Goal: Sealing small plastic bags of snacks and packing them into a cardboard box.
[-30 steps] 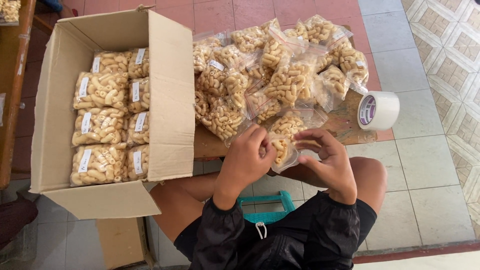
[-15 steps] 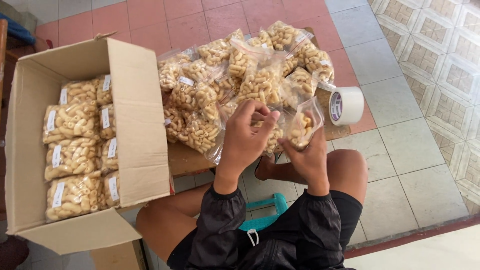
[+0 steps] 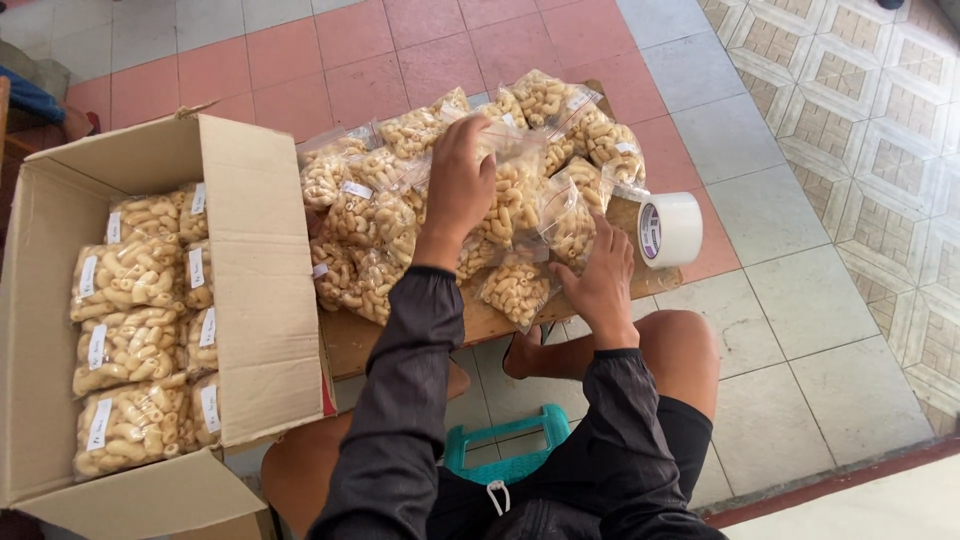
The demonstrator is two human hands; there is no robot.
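Single view only: head-worn camera, looking steeply down from above seated person's chest. Faces forward over low wooden surface (image 3: 480, 325) and tiled floor (image 3: 820, 300). Close range: own sleeves and knees fill lower frame, both hands mid-frame. Open cardboard box (image 3: 255, 270) at left edge, tape roll (image 3: 668, 229) right of centre. No second view, no shared area.

You're in a home packing spot on a tiled floor (image 3: 780, 200): beside the cardboard box (image 3: 260, 290) lie heaped snack bags (image 3: 400, 210), with a tape roll (image 3: 668, 229) beyond them.
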